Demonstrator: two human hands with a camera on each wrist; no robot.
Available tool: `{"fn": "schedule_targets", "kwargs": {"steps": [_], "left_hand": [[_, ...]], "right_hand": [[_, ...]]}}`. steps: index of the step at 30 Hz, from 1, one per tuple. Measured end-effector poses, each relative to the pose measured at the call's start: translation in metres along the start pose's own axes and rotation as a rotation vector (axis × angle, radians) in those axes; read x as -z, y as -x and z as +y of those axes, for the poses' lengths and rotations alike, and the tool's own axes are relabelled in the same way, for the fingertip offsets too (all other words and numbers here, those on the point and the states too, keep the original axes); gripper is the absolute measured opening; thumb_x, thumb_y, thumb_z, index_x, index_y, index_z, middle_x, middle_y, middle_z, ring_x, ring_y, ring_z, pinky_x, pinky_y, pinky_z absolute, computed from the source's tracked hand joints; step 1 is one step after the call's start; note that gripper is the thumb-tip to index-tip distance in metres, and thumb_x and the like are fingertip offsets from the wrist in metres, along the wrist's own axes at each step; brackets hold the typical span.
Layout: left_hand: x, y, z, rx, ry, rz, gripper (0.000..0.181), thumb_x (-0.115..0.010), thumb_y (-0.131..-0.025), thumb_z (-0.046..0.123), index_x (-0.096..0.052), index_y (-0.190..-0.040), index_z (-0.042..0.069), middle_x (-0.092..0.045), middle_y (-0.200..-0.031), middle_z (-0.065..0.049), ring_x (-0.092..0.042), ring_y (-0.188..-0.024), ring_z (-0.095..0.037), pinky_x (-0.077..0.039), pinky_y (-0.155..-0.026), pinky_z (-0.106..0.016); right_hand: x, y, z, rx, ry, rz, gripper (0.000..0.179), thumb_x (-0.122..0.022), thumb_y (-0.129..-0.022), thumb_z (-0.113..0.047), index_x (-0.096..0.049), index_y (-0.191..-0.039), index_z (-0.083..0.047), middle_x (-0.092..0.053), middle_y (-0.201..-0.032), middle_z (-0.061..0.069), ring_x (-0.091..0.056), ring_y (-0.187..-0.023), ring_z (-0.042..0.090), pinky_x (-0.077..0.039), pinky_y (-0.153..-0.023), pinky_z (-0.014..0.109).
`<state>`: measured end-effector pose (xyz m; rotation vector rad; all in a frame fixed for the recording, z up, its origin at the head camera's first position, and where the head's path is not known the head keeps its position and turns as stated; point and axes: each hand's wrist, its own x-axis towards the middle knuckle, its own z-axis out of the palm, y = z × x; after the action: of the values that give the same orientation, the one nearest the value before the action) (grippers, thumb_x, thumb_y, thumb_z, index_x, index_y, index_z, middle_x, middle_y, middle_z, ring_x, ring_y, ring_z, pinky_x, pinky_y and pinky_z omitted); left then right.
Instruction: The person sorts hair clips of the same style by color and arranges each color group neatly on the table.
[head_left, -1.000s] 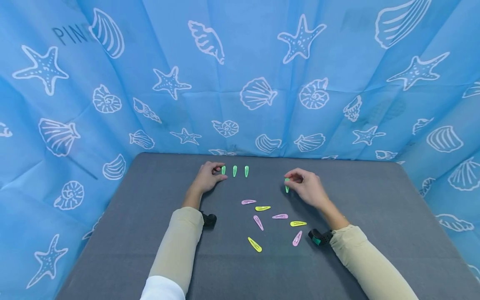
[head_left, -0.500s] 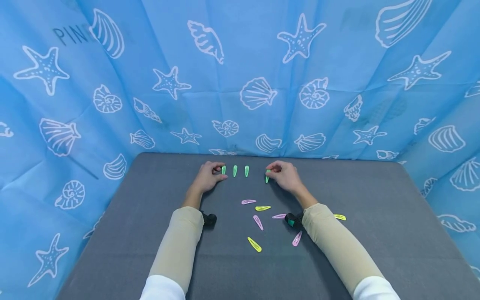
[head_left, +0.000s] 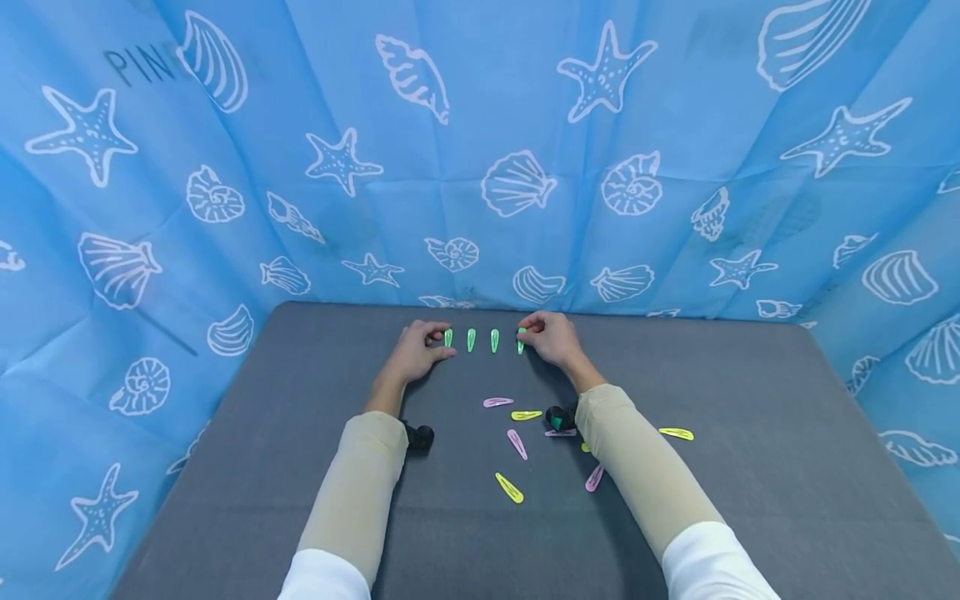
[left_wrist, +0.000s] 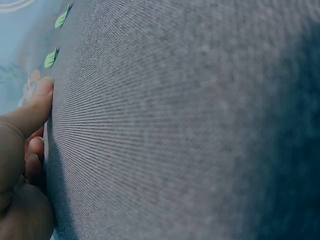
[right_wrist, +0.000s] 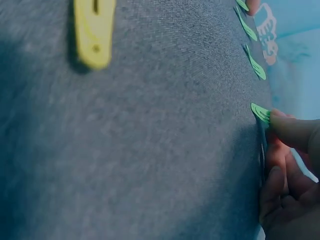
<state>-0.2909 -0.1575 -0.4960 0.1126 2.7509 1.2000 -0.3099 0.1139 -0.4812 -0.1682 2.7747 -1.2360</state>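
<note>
Several green snap hair clips stand in a row near the back of the grey table. The left hand [head_left: 417,350] has thumb and forefinger at the two ends of the leftmost green hair clip [head_left: 447,337], which is hidden in the left wrist view. Right of it lie a second green clip [head_left: 471,340] and a third green clip [head_left: 494,341], apart from both hands. At the row's right end, the right hand [head_left: 551,337] pinches another green hair clip [right_wrist: 260,113] between thumb and forefinger, close over the cloth and roughly parallel to the others.
Pink clips [head_left: 517,444] and yellow clips [head_left: 509,488] lie scattered in front of the row on the grey cloth [head_left: 457,533]. The right sleeve and wrist camera overlap some. One yellow clip [head_left: 677,433] lies right of the forearm. A blue shell-print curtain [head_left: 480,125] hangs behind.
The right hand has moved left and toward the back with its green hair clip, reaching the row's right end. The left hand has stayed at the leftmost clip.
</note>
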Motion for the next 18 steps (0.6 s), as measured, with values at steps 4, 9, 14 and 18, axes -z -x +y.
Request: {"fn": "schedule_targets", "kwargs": {"steps": [4, 9, 14, 18], "left_hand": [[0.0009, -0.0002, -0.0009, -0.012, -0.010, -0.002, 0.051, -0.074, -0.095, 0.027, -0.060, -0.142, 0.015, -0.054, -0.119, -0.007, -0.043, -0.106, -0.025, -0.040, -0.093, -0.042], [0.0010, -0.0001, -0.0014, -0.016, -0.014, -0.004, 0.051, -0.073, -0.095, 0.028, -0.059, -0.143, 0.015, -0.054, -0.119, -0.007, -0.043, -0.107, -0.025, -0.039, -0.094, -0.042], [0.0004, 0.0003, -0.0001, -0.020, -0.023, -0.009, 0.052, -0.073, -0.095, 0.028, -0.058, -0.144, 0.015, -0.054, -0.120, -0.007, -0.043, -0.108, -0.025, -0.040, -0.094, -0.043], [0.0000, 0.0007, -0.0001, -0.010, -0.027, -0.014, 0.053, -0.074, -0.095, 0.028, -0.058, -0.144, 0.016, -0.053, -0.120, -0.007, -0.042, -0.108, -0.025, -0.039, -0.093, -0.043]], "right_hand": [[-0.0012, -0.0024, -0.0026, -0.006, 0.040, -0.014, 0.021, -0.072, -0.096, -0.019, -0.076, -0.112, -0.007, -0.072, -0.100, 0.011, -0.064, -0.089, 0.024, -0.048, -0.080, 0.035], [-0.0010, -0.0033, -0.0049, -0.004, 0.080, -0.019, 0.022, -0.072, -0.095, -0.020, -0.076, -0.113, -0.008, -0.072, -0.097, 0.009, -0.062, -0.088, 0.021, -0.046, -0.080, 0.034], [-0.0002, -0.0032, -0.0038, -0.003, 0.112, -0.013, 0.023, -0.072, -0.096, -0.021, -0.076, -0.115, -0.008, -0.073, -0.098, 0.008, -0.063, -0.089, 0.021, -0.047, -0.082, 0.036], [-0.0001, -0.0030, -0.0017, -0.010, 0.113, -0.026, 0.026, -0.071, -0.097, -0.023, -0.075, -0.118, -0.010, -0.072, -0.099, 0.007, -0.062, -0.090, 0.021, -0.046, -0.084, 0.036]]}}
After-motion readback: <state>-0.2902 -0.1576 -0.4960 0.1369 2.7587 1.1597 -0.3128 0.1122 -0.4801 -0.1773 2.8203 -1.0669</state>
